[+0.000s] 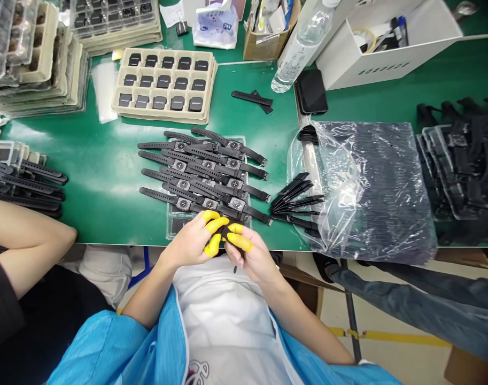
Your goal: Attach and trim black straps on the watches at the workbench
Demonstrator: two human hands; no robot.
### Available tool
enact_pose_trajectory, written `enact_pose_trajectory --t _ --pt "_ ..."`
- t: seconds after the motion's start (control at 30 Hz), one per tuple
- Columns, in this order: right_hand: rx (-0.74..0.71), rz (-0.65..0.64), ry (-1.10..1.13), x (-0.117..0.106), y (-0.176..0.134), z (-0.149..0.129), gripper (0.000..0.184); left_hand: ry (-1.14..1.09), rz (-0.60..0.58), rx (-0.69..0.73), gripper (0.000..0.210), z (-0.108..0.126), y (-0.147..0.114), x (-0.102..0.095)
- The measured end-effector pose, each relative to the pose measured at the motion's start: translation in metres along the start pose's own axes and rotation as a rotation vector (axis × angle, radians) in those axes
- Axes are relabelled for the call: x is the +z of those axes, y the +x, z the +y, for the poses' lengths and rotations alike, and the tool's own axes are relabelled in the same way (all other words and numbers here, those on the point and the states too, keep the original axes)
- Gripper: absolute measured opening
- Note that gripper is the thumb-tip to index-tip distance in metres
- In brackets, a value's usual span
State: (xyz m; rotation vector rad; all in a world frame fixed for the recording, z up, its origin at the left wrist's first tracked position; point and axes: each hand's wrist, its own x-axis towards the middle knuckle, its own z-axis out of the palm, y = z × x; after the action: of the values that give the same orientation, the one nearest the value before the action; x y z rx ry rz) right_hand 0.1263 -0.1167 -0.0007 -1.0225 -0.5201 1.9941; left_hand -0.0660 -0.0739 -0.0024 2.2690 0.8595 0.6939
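Observation:
Both my hands meet at the table's front edge, with yellow finger cots on several fingers. My left hand [195, 238] pinches a small dark smartwatch [223, 231], mostly covered by the fingers. My right hand [254, 254] grips a black watch strap [234, 269] against it; its end hangs below the fingers. Whether strap and watch are joined cannot be seen. Just beyond my hands, several strapped smartwatches [209, 166] lie face down in overlapping rows on a clear tray [173, 227]. Loose black straps [295, 200] fan out to the right, by a clear plastic bag [364, 187] full of straps.
A beige tray [163, 115] of watch bodies sits behind the rows, near two loose straps [254, 99]. Stacked trays [63, 80] stand at left, a bottle [303, 48], phone [311, 91] and white box [388, 53] at back right. Other people's arm [31, 230] and legs [412, 299] flank me.

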Motion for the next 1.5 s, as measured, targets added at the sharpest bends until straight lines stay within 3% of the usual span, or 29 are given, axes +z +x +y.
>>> enact_pose_trajectory --t 0.1,0.2,0.33,0.5,0.63,0.73,0.8,0.87,0.93,1.03,1.13,1.27,1.5 --pt "-0.006 -0.001 -0.020 0.000 -0.001 0.002 0.035 0.033 -0.022 0.003 0.045 0.000 -0.001 0.000" --pt "-0.033 -0.009 -0.046 -0.001 -0.002 0.005 0.035 -0.073 0.000 0.003 0.044 -0.001 -0.002 0.000" --pt "-0.085 -0.016 -0.095 -0.002 -0.002 0.005 0.040 -0.201 0.096 -0.052 0.046 -0.004 -0.005 0.003" --pt "-0.155 -0.056 -0.200 0.001 0.000 0.006 0.046 -0.303 0.385 -0.124 0.017 -0.002 -0.010 0.018" --pt "0.020 -0.223 -0.162 -0.001 0.000 0.007 0.049 -0.634 0.572 -0.264 0.024 0.006 -0.009 0.020" --pt "0.104 -0.301 -0.307 -0.011 -0.001 0.001 0.049 -0.835 0.834 -0.388 0.028 0.007 -0.005 0.008" --pt "0.131 -0.307 -0.418 -0.018 -0.001 -0.005 0.049 -0.852 0.967 -0.437 0.032 0.005 -0.003 0.000" --pt "0.127 -0.254 -0.452 -0.023 -0.002 -0.011 0.047 -0.826 1.004 -0.454 0.034 0.004 -0.003 -0.005" --pt "0.074 -0.148 -0.415 -0.024 -0.004 -0.015 0.044 -0.791 0.903 -0.483 0.031 0.004 -0.005 -0.005" --pt "-0.019 -0.052 -0.333 -0.016 -0.008 -0.015 0.041 -0.632 0.531 -0.473 0.028 0.009 -0.009 0.002" --pt "-0.033 -0.115 -0.285 -0.006 -0.010 -0.013 0.042 -0.343 0.238 -0.268 0.042 0.013 -0.010 0.009" --pt "-0.006 -0.191 -0.271 -0.002 -0.009 -0.009 0.043 -0.151 0.144 -0.076 0.057 0.013 -0.007 0.012" --pt "0.012 -0.109 -0.092 0.000 -0.007 -0.002 0.035 -0.083 0.089 -0.065 0.052 0.012 -0.009 0.008"
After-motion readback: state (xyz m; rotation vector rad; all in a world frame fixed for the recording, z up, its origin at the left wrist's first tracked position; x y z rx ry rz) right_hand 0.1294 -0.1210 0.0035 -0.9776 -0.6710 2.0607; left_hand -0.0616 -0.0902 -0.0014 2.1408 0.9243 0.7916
